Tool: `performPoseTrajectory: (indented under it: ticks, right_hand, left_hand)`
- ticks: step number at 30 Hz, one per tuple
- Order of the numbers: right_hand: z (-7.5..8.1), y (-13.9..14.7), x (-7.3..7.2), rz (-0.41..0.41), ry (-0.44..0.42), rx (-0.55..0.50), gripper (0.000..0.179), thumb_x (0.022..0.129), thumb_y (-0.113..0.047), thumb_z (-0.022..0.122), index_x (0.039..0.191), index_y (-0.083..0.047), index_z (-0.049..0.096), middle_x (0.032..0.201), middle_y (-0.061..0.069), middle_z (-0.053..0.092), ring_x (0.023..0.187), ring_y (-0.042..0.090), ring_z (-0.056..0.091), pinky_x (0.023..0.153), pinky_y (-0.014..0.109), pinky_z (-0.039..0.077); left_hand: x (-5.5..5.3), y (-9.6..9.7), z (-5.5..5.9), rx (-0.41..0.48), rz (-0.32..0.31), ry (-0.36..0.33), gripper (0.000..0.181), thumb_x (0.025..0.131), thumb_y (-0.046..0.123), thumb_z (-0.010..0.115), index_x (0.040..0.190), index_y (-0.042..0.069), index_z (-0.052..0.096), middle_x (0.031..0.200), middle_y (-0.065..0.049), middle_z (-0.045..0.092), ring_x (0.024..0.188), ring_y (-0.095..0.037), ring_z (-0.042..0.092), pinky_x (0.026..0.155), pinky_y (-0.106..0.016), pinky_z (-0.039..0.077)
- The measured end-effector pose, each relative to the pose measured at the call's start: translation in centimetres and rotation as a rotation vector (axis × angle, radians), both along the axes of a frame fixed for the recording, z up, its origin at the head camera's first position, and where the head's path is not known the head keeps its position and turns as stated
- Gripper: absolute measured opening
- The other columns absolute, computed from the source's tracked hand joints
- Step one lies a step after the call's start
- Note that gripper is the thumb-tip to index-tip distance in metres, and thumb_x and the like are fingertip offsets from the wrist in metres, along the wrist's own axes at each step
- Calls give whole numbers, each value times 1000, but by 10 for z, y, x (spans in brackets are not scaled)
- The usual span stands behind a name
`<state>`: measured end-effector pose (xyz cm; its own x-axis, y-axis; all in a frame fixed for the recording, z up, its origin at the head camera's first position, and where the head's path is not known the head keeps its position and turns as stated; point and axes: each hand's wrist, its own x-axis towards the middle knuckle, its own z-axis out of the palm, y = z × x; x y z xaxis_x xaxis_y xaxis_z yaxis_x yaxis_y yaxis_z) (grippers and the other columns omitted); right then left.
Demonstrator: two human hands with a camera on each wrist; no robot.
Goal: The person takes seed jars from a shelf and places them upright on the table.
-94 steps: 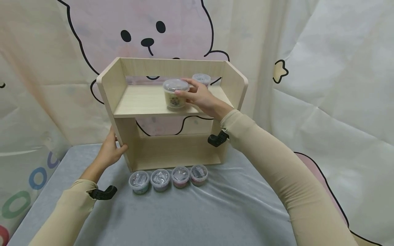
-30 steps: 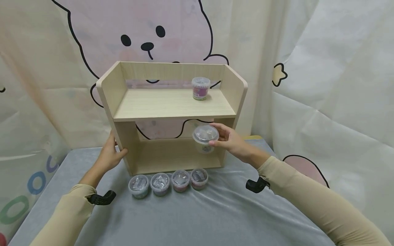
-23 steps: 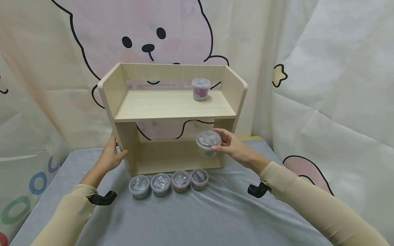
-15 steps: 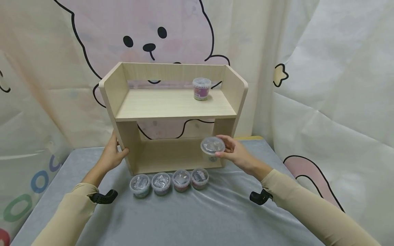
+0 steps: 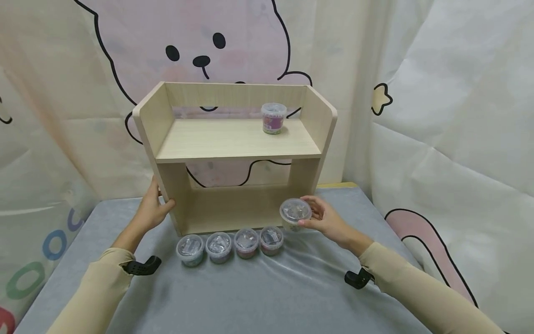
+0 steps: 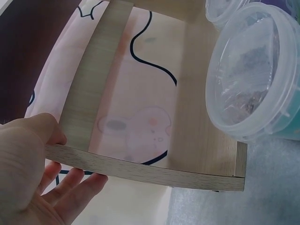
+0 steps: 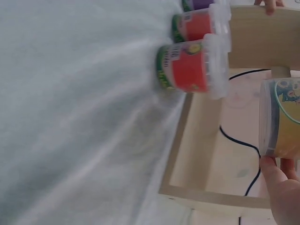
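Note:
My left hand grips the left side panel of a pale wooden two-tier shelf. In the left wrist view the thumb lies on one face of the panel and the fingers are on the other. My right hand holds a clear-lidded plastic tub between thumb and fingers, in front of the shelf's lower right corner. The right wrist view shows a yellow label on this tub. Just left of it, a smaller tub with a red label ends a row of lidded tubs.
The row, including a teal-sided tub, stands on grey cloth along the shelf's front edge. One purple-labelled tub stands at the right of the upper tier. Printed curtains hang behind and beside the table.
My right hand has carried the yellow-labelled tub from the upper tier down and right, to near the row's right end. My left hand keeps its hold on the side panel.

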<state>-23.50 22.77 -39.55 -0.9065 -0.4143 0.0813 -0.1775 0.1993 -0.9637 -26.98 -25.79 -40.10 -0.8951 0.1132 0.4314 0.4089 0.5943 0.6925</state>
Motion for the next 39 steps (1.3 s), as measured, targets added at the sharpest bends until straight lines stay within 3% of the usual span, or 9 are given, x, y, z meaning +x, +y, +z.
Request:
performPoseTrajectory:
  ticks: [10,19,33,39]
  right_hand:
    - [-34,7,3,-31,-17,-14,71,87,-5,76,145,4,36,140,32,51,112,4,62,92,18,54]
    - [-65,11,3,-66,-41,-30,71,85,-1,77,142,8,36,141,36,49,121,21,61,94,16,53]
    - [-92,14,0,-59,-92,-65,72,81,6,76,140,11,34,137,37,50,108,5,65,94,18,54]
    - [-94,17,1,-33,-96,-40,75,81,2,79,139,9,33,140,37,46,113,10,62,94,16,52]
  left_hand:
    - [0,1,1,1,-4,8,90,87,-9,56,161,9,10,153,-34,33,133,-56,43,102,-75,39]
    - [0,2,1,10,-2,3,90,87,-9,56,162,9,9,154,-34,32,133,-57,42,104,-75,38]
    - [0,1,-2,5,7,-7,89,87,-7,56,161,10,10,154,-34,32,134,-57,41,104,-74,38]
    - [1,0,-2,4,4,5,87,87,-6,56,161,8,11,153,-34,33,132,-56,43,103,-73,39]
